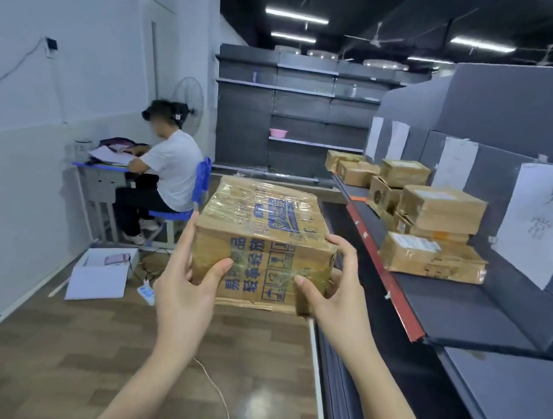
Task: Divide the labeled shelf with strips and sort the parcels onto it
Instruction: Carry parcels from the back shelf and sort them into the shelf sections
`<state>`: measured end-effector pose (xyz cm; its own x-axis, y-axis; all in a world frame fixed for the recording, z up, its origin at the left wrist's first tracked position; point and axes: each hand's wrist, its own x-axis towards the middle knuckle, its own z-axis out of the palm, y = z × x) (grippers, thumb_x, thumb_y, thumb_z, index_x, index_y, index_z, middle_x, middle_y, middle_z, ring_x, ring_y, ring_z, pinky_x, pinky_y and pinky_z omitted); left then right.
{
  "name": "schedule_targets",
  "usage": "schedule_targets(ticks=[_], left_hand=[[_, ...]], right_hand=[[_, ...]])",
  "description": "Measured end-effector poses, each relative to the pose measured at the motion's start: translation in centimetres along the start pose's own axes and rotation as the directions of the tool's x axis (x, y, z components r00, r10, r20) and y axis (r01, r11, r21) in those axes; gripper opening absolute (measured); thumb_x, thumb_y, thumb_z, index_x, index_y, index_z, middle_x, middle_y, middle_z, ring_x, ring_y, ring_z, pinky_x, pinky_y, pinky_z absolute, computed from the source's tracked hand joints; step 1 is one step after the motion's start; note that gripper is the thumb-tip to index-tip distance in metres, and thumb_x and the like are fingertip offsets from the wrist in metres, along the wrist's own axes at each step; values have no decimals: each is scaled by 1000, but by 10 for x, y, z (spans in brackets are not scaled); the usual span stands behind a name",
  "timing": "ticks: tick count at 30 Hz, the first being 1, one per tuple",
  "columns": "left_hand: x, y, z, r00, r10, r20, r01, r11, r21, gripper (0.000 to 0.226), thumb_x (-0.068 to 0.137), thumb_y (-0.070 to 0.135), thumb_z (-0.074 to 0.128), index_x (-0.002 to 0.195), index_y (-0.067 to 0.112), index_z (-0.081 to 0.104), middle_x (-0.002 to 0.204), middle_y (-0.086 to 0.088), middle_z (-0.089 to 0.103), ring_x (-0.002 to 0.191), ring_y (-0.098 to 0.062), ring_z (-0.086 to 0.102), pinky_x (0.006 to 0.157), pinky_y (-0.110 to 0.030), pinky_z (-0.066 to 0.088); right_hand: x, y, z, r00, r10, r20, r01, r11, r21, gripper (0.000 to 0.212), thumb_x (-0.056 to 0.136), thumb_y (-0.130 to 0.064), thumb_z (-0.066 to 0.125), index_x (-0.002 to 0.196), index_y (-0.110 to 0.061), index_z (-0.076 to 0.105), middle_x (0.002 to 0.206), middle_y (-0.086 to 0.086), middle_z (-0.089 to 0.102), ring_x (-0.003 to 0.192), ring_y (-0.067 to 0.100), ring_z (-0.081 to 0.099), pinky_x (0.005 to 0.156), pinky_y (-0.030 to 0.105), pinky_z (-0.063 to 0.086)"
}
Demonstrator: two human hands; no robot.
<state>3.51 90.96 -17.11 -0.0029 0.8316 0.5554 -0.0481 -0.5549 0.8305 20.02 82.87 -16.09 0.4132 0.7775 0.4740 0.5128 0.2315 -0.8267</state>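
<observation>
Two hands on one taped cardboard parcel [264,242], held up in mid-air above the wooden floor [79,359], left of the shelf. Left hand [186,288] curled round the parcel's near left corner, thumb pressed flat on the near face, fingers wrapped along the left side. Right hand [338,292] gripping the near right corner, thumb on the near face, fingertips hooked over the top edge. Blue printed characters and handling symbols between the two thumbs; clear tape glossy across the top.

Right of the hands: long grey shelf [463,313] with a red front edge strip [385,273]. Several sorted brown parcels on it, beyond the right hand: a flat one [431,258] nearest, a stack [440,210] just behind it, a smaller group [352,168] farther back. White paper labels [539,222] fixed to the shelf's back panel, handwriting too blurred to read.

Left of the hands and farther off: a seated person in a white shirt [169,166] at a small tabletop [100,168] against the wall, on a blue chair [198,186]. Below the left hand, on the floor: white open carton [102,272], a power strip [146,292], a thin cable [222,399]. Straight ahead, past the held parcel: dark shelving [297,108] with a pink basin [278,133].
</observation>
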Motion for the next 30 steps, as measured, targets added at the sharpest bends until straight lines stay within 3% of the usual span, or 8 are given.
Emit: schedule_targets(ticks=[2, 5, 9, 12, 16, 21, 27, 30], left_hand=[[34, -31, 8, 999, -17, -32, 18, 1000, 13, 74, 83, 4, 67, 126, 55, 35, 130, 26, 50, 118, 10, 49, 102, -15, 38], [87, -86, 23, 998, -38, -59, 40, 999, 33, 71, 86, 5, 63, 126, 56, 36, 132, 23, 51, 121, 4, 49, 108, -30, 38], [174, -171, 56, 998, -21, -54, 21, 1000, 5, 69, 88, 4, 60, 128, 55, 38, 131, 25, 50, 123, 1, 48, 108, -38, 39], [256, -229, 89, 1000, 9, 2, -9, 1000, -3, 64, 88, 9, 60, 140, 39, 38, 138, 13, 50, 128, -7, 46, 107, -44, 38], [358, -275, 141, 998, 18, 66, -15, 999, -49, 59, 88, 9, 60, 141, 26, 40, 134, 8, 55, 122, -3, 51, 103, -36, 43], [441, -331, 201, 981, 74, 179, -60, 995, -83, 61, 82, 42, 53, 141, 31, 38, 121, 29, 58, 114, 3, 55, 94, -23, 47], [522, -406, 266, 976, 76, 204, -47, 988, -144, 55, 88, 31, 57, 139, 40, 38, 116, 19, 63, 109, -7, 60, 92, -35, 50], [572, -448, 308, 972, 105, 208, -74, 985, -153, 56, 86, 37, 57, 140, 37, 39, 121, 12, 63, 113, -11, 59, 95, -43, 49]], right_hand=[[42, 26, 23, 999, 9, 42, -9, 1000, 9, 66, 82, -11, 70, 126, -42, 31, 119, -15, 60, 104, 0, 60, 94, 37, 50], [106, 65, 56, 995, 28, 95, -32, 999, 38, 65, 82, -11, 69, 126, -40, 31, 106, -16, 65, 95, 0, 64, 87, 36, 54], [199, 120, 101, 996, 31, 85, -35, 998, 55, 64, 83, -9, 68, 122, -44, 31, 115, -7, 64, 99, -1, 62, 85, 20, 52], [280, 153, 127, 998, 35, 43, -37, 998, 45, 64, 83, -8, 68, 119, -46, 31, 114, -8, 65, 97, -2, 63, 83, 21, 54], [382, 184, 143, 999, 45, -31, -45, 999, -2, 65, 82, -9, 69, 116, -50, 31, 105, -10, 68, 93, -2, 65, 81, 27, 56], [473, 233, 149, 989, 100, -106, -102, 995, -17, 66, 81, -10, 70, 112, -54, 32, 110, -6, 68, 98, 3, 65, 81, 27, 56], [578, 307, 167, 985, 129, -110, -130, 991, -5, 65, 81, -10, 71, 111, -55, 34, 103, -10, 69, 93, 0, 66, 80, 22, 54], [641, 351, 172, 986, 118, -114, -120, 993, -12, 66, 80, -12, 71, 111, -56, 34, 103, -13, 69, 97, -1, 64, 83, 22, 53]])
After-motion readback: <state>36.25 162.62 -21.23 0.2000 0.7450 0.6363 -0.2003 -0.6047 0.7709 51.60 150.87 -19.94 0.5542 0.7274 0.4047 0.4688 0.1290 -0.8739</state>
